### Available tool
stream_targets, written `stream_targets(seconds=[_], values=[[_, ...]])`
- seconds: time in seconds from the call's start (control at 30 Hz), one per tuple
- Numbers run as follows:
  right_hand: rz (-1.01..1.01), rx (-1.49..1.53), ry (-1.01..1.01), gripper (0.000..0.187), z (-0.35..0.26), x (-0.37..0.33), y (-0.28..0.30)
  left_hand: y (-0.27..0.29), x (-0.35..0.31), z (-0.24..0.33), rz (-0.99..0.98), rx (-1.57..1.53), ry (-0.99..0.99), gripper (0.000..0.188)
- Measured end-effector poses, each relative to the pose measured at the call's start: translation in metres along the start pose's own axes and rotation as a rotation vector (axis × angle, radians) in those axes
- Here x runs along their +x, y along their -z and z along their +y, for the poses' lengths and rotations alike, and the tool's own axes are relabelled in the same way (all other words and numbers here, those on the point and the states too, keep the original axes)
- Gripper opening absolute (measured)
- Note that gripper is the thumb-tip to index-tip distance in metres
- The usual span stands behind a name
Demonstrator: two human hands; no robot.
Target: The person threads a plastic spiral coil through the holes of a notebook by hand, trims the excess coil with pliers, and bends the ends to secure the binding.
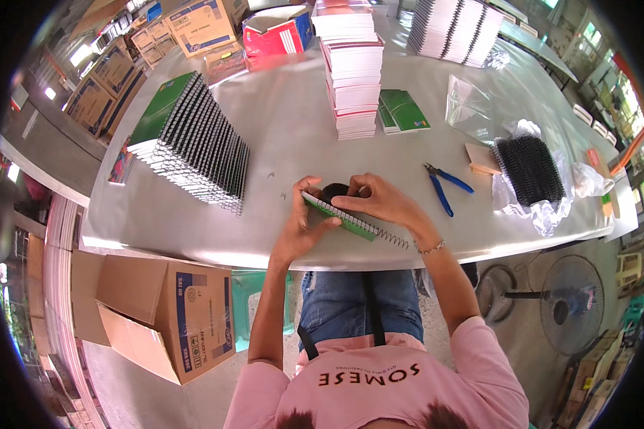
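Observation:
A small green notebook (363, 229) is held up on edge just above the front of the table, its bound edge facing up. My left hand (302, 227) grips its left end between thumb and fingers. A dark wire spiral coil (393, 239) runs through the holes along that edge, and its loose end sticks out past the notebook's right end. Over the bound edge, my right hand (376, 200) is closed, with the thumb pressed at the coil loops; its fingertips are partly hidden. Behind the hands lies a black round object (334, 191), partly covered.
Blue-handled cutters (447, 187) lie right of my hands. Further right, a bundle of black coils (528, 170) rests on crumpled wrapping. A tall stack of spiral notebooks (193, 146) stands left. Unbound book stacks (352, 93) and green booklets (402, 111) sit farther back.

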State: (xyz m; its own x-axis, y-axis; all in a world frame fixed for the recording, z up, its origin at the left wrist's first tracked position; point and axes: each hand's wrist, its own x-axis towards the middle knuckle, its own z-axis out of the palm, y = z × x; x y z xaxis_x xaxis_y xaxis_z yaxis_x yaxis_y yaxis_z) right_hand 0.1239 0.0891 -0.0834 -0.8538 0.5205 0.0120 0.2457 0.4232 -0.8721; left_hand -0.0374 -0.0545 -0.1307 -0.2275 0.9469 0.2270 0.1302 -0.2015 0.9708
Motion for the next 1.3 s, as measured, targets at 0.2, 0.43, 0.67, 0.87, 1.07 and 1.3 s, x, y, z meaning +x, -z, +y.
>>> stream_targets(seconds=[0.2, 0.43, 0.67, 0.87, 1.07, 1.3], values=[[-0.085, 0.615, -0.103, 0.053, 0.02, -0.007, 0.003, -0.002, 0.003, 0.002, -0.005, 0.012, -0.012, 0.075], [-0.139, 0.984, 0.215, 0.046, -0.013, -0.016, 0.003, 0.004, -0.001, -0.002, -0.019, -0.082, 0.015, 0.074], [-0.151, 0.197, 0.068, 0.045, -0.042, -0.01, 0.001, 0.0, 0.002, 0.007, -0.021, -0.23, 0.115, 0.085], [-0.253, 0.439, -0.1, 0.043, 0.0, -0.006, 0.009, 0.002, 0.0, 0.011, -0.007, -0.022, 0.117, 0.077], [-0.296, 0.756, -0.219, 0.044, 0.015, -0.012, -0.008, 0.001, -0.002, 0.009, 0.003, -0.068, 0.082, 0.046], [0.076, 0.564, -0.159, 0.047, -0.03, -0.011, 0.011, 0.009, -0.001, 0.01, -0.035, -0.064, 0.178, 0.031]])
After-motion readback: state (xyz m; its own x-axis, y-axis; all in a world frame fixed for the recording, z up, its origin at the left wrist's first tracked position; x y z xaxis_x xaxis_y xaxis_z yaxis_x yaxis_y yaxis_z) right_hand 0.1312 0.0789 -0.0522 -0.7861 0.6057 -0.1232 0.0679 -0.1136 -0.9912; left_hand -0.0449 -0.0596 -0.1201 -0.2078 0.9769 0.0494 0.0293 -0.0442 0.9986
